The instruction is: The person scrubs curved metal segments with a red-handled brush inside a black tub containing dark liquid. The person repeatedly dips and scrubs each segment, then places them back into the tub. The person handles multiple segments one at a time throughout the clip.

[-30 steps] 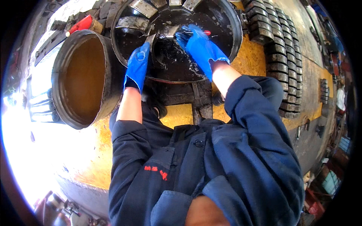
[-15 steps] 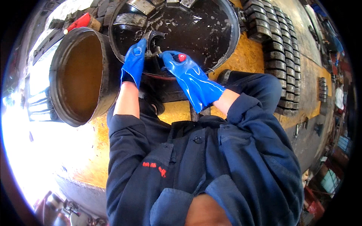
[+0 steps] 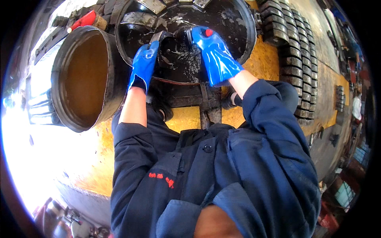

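The curved block (image 3: 163,35), wet, is in the tub (image 3: 252,41), its left end pinched by the left grip (image 3: 143,61). Likely heavy, stiff and slippery, it is best held there, firmly. The right grip (image 3: 211,45) curls round a red-tipped tool (image 3: 208,32).

The floor (image 3: 41,158) at left is bleached to white by harsh light from that side, its detail lost. The basin (image 3: 253,33) is left dark inside, broken by pale, scattered reflections. Glossy streaks of light are thrown back by the right glove (image 3: 214,51). Straight edges are bent by the fisheye lens, and all four corners are swallowed by black. The clutter (image 3: 355,170) at far right is dimly lit and softened.
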A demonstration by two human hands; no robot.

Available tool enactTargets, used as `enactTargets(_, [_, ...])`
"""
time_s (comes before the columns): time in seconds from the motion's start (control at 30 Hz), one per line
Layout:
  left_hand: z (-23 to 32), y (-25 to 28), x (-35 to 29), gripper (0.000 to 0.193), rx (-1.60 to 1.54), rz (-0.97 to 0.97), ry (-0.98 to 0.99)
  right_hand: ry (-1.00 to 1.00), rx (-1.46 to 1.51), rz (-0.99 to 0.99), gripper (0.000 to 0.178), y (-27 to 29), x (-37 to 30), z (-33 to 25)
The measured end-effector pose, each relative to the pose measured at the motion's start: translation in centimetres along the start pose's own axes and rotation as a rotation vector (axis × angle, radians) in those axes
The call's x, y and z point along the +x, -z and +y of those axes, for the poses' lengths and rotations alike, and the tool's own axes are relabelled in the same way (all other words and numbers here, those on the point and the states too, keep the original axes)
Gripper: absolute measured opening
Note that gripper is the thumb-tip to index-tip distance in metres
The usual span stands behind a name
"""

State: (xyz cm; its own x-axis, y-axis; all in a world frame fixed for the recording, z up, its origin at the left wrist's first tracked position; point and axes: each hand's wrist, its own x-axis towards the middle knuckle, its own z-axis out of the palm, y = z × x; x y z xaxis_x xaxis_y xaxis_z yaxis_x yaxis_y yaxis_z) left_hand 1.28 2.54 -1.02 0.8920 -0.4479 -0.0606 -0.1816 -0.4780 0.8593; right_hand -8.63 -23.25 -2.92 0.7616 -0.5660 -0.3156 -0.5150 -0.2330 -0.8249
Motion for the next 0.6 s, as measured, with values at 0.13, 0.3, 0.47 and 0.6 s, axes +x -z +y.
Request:
enactTargets(0.13, [2.7,0.1,-0.4,0.057,0.155,-0.004,0.142,-0.01,0.018,0.02,0.03,-0.3,2.9,-0.3])
enactTargets(0.3, [2.2,-0.4,-0.3,0.061,0.147,0.056,0.137,-0.031,-0.026,0.019,0.028,-1.5,3.6,-0.6])
enactTargets(0.47, [2.5,-0.3,0.0,0.063,0.141,0.023,0.167,-0.086,-0.213,-0.068,0.038,-2.2,-0.2,0.6])
enactTargets(0.6, [0.8,-0.4,0.2,0.068,0.154,0.033,0.157,0.008,-0.296,-0.231,0.035,-2.4,-3.9,0.8])
